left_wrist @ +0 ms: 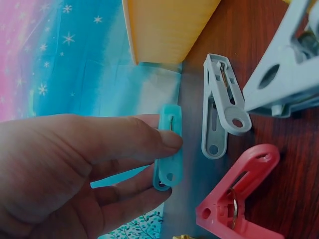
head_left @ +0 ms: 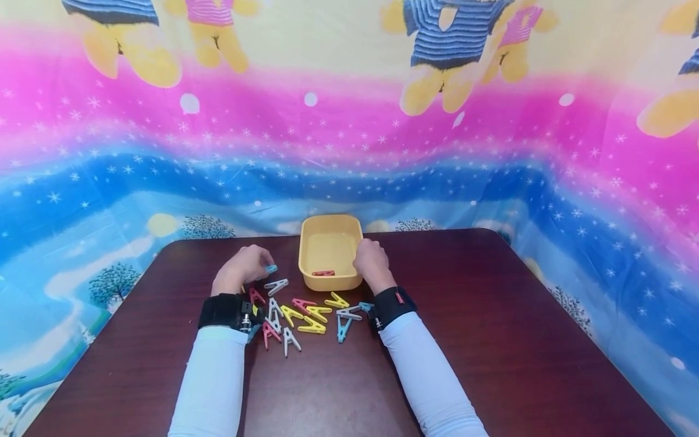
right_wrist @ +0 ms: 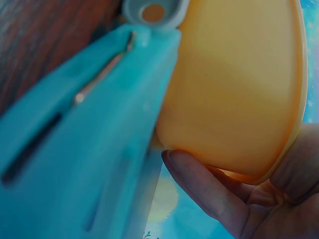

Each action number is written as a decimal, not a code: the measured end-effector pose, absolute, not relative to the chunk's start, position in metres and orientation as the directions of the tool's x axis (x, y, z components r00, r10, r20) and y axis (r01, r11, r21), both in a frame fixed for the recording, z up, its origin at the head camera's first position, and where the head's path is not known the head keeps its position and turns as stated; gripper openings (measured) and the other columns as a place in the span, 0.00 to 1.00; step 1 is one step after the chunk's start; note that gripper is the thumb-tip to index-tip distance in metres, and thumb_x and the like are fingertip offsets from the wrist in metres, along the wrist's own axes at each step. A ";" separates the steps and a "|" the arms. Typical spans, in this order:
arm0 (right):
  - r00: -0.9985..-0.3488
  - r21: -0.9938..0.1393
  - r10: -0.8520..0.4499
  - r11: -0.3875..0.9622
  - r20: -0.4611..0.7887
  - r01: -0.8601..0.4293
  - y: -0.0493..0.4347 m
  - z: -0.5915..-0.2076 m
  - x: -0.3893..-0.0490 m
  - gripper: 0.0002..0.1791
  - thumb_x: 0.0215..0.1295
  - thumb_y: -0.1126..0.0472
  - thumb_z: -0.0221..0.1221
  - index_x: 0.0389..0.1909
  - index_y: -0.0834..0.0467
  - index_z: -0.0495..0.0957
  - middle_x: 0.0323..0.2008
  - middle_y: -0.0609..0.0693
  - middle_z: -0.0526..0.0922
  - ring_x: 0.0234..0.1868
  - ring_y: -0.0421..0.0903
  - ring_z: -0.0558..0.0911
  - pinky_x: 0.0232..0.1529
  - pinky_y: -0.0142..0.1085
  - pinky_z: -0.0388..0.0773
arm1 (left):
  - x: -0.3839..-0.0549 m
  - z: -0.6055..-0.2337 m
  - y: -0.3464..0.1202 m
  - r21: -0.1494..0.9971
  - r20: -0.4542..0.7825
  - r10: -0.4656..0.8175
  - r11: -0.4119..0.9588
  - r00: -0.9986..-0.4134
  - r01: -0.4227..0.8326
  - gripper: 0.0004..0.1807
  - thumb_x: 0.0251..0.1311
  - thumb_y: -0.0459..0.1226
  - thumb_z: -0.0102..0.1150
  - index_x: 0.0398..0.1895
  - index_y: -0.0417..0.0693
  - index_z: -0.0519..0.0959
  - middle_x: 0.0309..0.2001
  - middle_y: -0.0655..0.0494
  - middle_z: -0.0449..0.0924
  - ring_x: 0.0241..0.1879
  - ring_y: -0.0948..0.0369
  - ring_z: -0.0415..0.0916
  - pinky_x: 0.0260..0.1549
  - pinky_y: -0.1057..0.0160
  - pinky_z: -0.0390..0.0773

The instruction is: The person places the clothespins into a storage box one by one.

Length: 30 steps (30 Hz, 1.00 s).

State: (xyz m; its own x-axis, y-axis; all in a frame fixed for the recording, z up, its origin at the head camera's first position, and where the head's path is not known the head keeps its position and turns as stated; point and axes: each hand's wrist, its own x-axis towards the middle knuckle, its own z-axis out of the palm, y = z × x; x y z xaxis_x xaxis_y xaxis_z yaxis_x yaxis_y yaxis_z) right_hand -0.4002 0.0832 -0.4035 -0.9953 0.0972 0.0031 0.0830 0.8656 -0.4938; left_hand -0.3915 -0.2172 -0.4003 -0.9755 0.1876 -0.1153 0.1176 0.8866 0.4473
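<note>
My left hand (head_left: 243, 267) pinches a turquoise clothespin (left_wrist: 171, 154) between thumb and fingers, held just left of the yellow plastic box (head_left: 330, 249). In the left wrist view, a grey clothespin (left_wrist: 214, 107) and a pink clothespin (left_wrist: 238, 199) lie beside that hand. Inside the box, a single red clothespin (head_left: 323, 273) rests near the front wall. At the box's right side, my right hand (head_left: 373, 264) grips the rim, with the fingers outside along the wall in the right wrist view. A blue clothespin (right_wrist: 99, 124) looms large in front of that wrist camera.
Several clothespins in yellow, white, pink and blue lie scattered in front of the box, such as a yellow one (head_left: 312, 326) and a blue one (head_left: 343, 329). The dark wooden table (head_left: 491, 340) ends at a printed cloth (head_left: 338, 145) hanging behind it.
</note>
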 end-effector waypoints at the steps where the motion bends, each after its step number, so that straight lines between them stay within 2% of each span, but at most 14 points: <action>1: -0.995 -0.494 0.098 0.866 0.002 0.084 0.083 -0.403 -0.400 0.20 0.77 0.68 0.62 0.66 0.65 0.80 0.49 0.62 0.89 0.41 0.54 0.89 0.46 0.46 0.93 | -0.392 -0.400 -0.217 0.448 -0.112 0.188 0.886 -0.976 0.119 0.12 0.73 0.34 0.65 0.55 0.42 0.87 0.57 0.39 0.87 0.49 0.49 0.86 0.51 0.46 0.88; 5: -0.995 -0.495 0.102 0.865 0.003 0.087 0.083 -0.403 -0.400 0.20 0.77 0.69 0.62 0.66 0.65 0.80 0.50 0.62 0.89 0.42 0.55 0.90 0.48 0.47 0.93 | -0.392 -0.398 -0.216 0.451 -0.096 0.191 0.883 -0.977 0.128 0.12 0.73 0.34 0.65 0.56 0.42 0.87 0.57 0.38 0.87 0.50 0.48 0.85 0.53 0.44 0.87; 13: -0.995 -0.503 0.104 0.860 0.007 0.087 0.082 -0.404 -0.399 0.19 0.76 0.69 0.63 0.66 0.64 0.81 0.50 0.62 0.90 0.42 0.54 0.90 0.50 0.48 0.93 | -0.391 -0.391 -0.209 0.481 -0.028 0.217 0.859 -0.976 0.177 0.13 0.73 0.35 0.65 0.57 0.43 0.86 0.59 0.38 0.87 0.60 0.41 0.84 0.63 0.38 0.84; 20: -0.996 -0.491 0.094 0.868 0.005 0.079 0.083 -0.405 -0.401 0.19 0.76 0.68 0.63 0.65 0.65 0.81 0.49 0.62 0.90 0.41 0.54 0.90 0.49 0.47 0.93 | -0.393 -0.385 -0.197 0.479 0.068 0.278 0.834 -0.958 0.276 0.12 0.72 0.35 0.66 0.54 0.42 0.87 0.51 0.40 0.88 0.52 0.45 0.85 0.57 0.42 0.86; 25: -0.996 -0.476 0.092 0.875 -0.005 0.083 0.084 -0.405 -0.403 0.19 0.76 0.68 0.62 0.65 0.64 0.81 0.47 0.62 0.90 0.42 0.55 0.91 0.44 0.45 0.93 | -0.395 -0.384 -0.191 0.483 0.073 0.297 0.825 -0.952 0.295 0.12 0.71 0.33 0.66 0.55 0.43 0.87 0.50 0.42 0.89 0.51 0.46 0.85 0.56 0.44 0.86; 30: -0.996 -0.477 0.089 0.875 -0.004 0.080 0.084 -0.404 -0.402 0.19 0.76 0.68 0.63 0.65 0.64 0.81 0.48 0.62 0.90 0.43 0.55 0.92 0.44 0.45 0.93 | -0.394 -0.381 -0.186 0.483 0.067 0.293 0.827 -0.954 0.288 0.13 0.71 0.32 0.66 0.56 0.44 0.86 0.51 0.42 0.88 0.52 0.46 0.85 0.57 0.44 0.86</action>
State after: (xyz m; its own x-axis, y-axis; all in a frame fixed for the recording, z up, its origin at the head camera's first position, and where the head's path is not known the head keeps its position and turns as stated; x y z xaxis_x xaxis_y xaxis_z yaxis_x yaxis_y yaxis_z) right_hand -0.4022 0.0840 -0.4042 -0.9960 0.0893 -0.0037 0.0802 0.8752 -0.4770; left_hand -0.3940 -0.1863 -0.3806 -0.9538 0.2930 0.0665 0.2877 0.8270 0.4830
